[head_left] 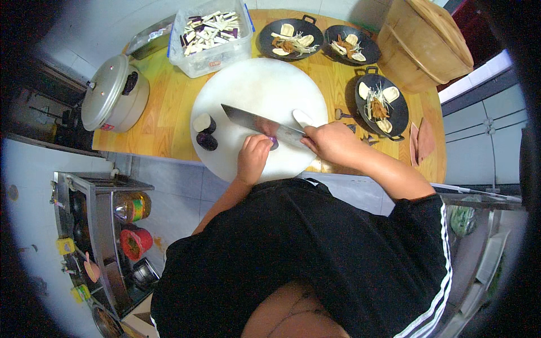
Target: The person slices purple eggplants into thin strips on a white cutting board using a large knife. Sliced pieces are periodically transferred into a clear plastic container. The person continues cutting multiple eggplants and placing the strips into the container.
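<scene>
My right hand [329,141] grips the handle of a cleaver [262,124], whose blade lies across a round white cutting board [253,84]. Below the blade, my left hand [253,154] holds down a small purple eggplant piece [274,143] on the board. At the board's left edge rest a cut eggplant piece with a pale face [202,122] and a dark eggplant piece [207,141]. A long pale slice [302,118] lies beyond the cleaver's handle end. Cut eggplant strips [211,31] fill a clear plastic tub [211,59] behind the board.
Several black two-handled pans [382,105] with food stand behind and right. Eggplant stem caps [342,114] lie beside the board. An aluminium pot [135,101] stands left, a wooden steamer or barrel [422,46] at the back right, folded cloths [424,141] at the right edge.
</scene>
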Tool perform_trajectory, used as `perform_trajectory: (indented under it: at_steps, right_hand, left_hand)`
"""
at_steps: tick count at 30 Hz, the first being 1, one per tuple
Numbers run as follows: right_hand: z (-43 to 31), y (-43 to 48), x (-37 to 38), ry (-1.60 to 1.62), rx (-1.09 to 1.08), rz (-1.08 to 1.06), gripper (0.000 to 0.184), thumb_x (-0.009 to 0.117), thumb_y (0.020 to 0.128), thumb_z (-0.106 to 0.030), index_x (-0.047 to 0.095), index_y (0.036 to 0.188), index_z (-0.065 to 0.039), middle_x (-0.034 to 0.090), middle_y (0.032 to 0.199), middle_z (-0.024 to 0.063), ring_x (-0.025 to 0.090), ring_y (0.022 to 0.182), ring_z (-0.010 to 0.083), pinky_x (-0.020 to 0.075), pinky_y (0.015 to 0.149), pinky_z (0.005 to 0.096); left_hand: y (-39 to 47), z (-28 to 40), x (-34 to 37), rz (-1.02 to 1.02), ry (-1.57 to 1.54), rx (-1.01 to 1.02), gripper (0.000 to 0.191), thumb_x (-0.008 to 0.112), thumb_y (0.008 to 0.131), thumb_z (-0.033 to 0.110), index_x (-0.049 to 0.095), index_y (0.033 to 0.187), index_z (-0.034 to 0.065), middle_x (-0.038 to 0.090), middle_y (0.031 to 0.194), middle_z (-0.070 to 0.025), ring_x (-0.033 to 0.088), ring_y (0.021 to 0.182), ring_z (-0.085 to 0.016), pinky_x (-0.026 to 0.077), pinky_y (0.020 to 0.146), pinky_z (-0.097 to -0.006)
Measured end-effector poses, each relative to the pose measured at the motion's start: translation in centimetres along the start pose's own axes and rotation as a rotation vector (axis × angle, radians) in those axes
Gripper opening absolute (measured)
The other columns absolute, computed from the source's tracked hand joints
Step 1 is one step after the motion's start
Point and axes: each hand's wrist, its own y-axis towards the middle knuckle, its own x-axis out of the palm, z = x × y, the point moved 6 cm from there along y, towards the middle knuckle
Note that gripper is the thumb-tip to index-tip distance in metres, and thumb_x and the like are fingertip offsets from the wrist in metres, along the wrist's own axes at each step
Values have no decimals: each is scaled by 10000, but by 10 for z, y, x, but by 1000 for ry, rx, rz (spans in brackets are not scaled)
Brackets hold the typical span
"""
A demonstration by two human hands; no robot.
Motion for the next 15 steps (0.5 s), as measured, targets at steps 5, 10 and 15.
perform_trajectory:
  at_steps: [5, 10, 15]
  right_hand:
    - [-3, -10, -18, -15, 5, -136, 286, 535, 878, -311, 634, 851, -44, 636, 692, 198, 641, 665, 373, 515, 612, 473]
    - [2, 11, -12, -12, -33, -226, 290, 520, 900, -296, 609, 864, -22, 626, 711, 198, 626, 692, 384, 491, 622, 477]
    - [2, 24, 5, 32, -27, -224, 294, 532, 892, -297, 631, 831, -27, 637, 739, 196, 627, 717, 383, 495, 658, 476]
  left_hand:
    - [0, 1, 1, -21, -10, -9, 99, 655, 768, 65, 641, 862, 41, 595, 933, -69, 564, 887, -255, 480, 763, -356]
    - [-2, 1, 0, -15, -18, -15, 94, 656, 769, 66, 639, 858, 44, 593, 931, -68, 564, 896, -252, 479, 766, -357]
    - [-5, -2, 2, -10, 15, 30, 115, 656, 771, 71, 634, 880, 42, 589, 945, -73, 561, 907, -261, 478, 776, -363]
